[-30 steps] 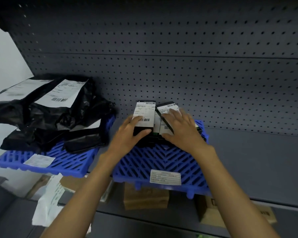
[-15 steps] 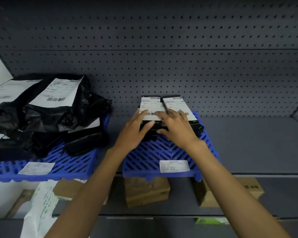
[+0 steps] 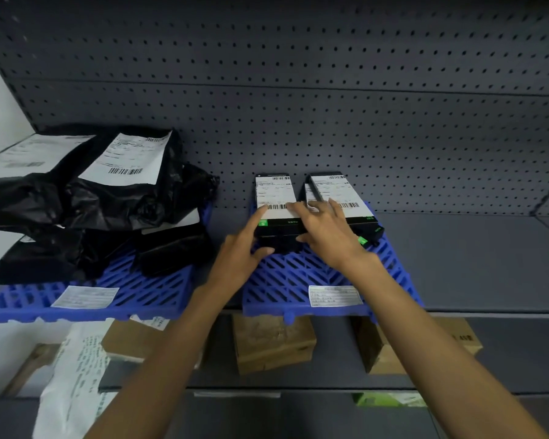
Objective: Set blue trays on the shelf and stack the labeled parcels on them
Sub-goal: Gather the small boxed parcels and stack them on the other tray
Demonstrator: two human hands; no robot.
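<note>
- Head view: two blue trays on the grey shelf (image 3: 476, 261), the left tray (image 3: 159, 289) and the right tray (image 3: 301, 280), each with a white sticker on its front edge. Print on both is too small to read.
- Right tray has black boxes at the back, by the pegboard (image 3: 330, 90). The left box (image 3: 274, 205) and the right box (image 3: 339, 198) each carry a white shipping label with barcodes, text unreadable. Green tags on the box ends, one looks like an "S". More boxes sit underneath, can't count them.
- Left hand (image 3: 244, 248) grips the left box stack, thumb low at the front, fingers up on the label.
- Right hand (image 3: 327, 232) lies flat, fingers spread across both box tops, not clenched.
- Left tray holds a heap of black bags (image 3: 86, 210), two white barcode labels showing.
- Three brown cardboard boxes (image 3: 273, 343) on the shelf below.
</note>
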